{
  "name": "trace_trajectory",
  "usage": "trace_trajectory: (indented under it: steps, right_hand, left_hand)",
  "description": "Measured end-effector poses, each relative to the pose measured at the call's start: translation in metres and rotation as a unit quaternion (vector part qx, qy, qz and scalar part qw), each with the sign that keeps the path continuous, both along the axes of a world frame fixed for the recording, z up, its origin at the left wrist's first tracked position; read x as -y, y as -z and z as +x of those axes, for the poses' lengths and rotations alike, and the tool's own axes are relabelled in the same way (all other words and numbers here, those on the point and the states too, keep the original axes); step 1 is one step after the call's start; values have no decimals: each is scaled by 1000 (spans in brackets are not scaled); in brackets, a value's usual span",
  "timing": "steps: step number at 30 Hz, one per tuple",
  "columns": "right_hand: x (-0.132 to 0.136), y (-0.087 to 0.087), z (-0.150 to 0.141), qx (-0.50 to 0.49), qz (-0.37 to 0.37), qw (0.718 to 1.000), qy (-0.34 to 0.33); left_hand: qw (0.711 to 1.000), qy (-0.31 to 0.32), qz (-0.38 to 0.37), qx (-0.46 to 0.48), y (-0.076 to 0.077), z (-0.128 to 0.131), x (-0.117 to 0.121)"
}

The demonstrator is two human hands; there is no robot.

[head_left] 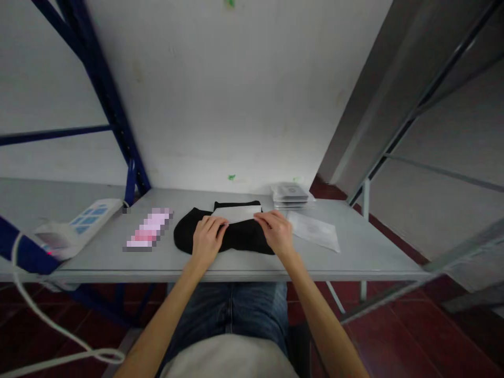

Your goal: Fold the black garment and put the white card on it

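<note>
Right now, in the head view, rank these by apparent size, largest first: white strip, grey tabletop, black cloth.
1. Grey tabletop
2. Black cloth
3. White strip, going by its visible part

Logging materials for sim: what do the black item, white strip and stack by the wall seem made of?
Black item: likely soft fabric, matte, no sheen, rounded edges. White strip: paper or plastic film, smooth, evenly pale. Stack: clear plastic wrap outside, see-through edges; contents unclear.
</note>
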State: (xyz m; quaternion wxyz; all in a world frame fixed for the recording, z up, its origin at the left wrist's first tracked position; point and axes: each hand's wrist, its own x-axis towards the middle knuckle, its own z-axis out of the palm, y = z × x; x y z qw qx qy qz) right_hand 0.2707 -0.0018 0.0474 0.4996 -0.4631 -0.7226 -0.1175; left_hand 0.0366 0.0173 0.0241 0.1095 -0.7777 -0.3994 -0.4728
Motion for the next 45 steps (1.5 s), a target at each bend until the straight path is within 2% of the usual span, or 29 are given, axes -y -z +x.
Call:
trace_trajectory:
  steps: [4,12,21,24,30,37,45]
  right_hand:
    - [-3,-2,20,-48,-24,997,55]
    - [-7,-2,34,-86,-49,993,60]
    - [-5,-5,26,-114,-52,992,-16]
    - [-5,-3,19,-103,-60,991,-52]
    - [-7,1,16,-99,-63,989,-89]
    - [-2,-4,8,-96,-61,989,-94]
    - [5,-1,-10,19,-119,992,-20]
  left_hand:
    - [999,-22,-29,13,1,-5,-3]
    - [996,-39,-52,63,2,-8,-3]
    - [993,-1,-101,54,1,-4,2]
    - [992,-2,-125,35,1,-4,1]
    - [984,-9,-169,59,3,-8,-4]
    - [989,-36,-139,-25,6,-4,-3]
    - [986,-88,-102,-97,2,-3,5]
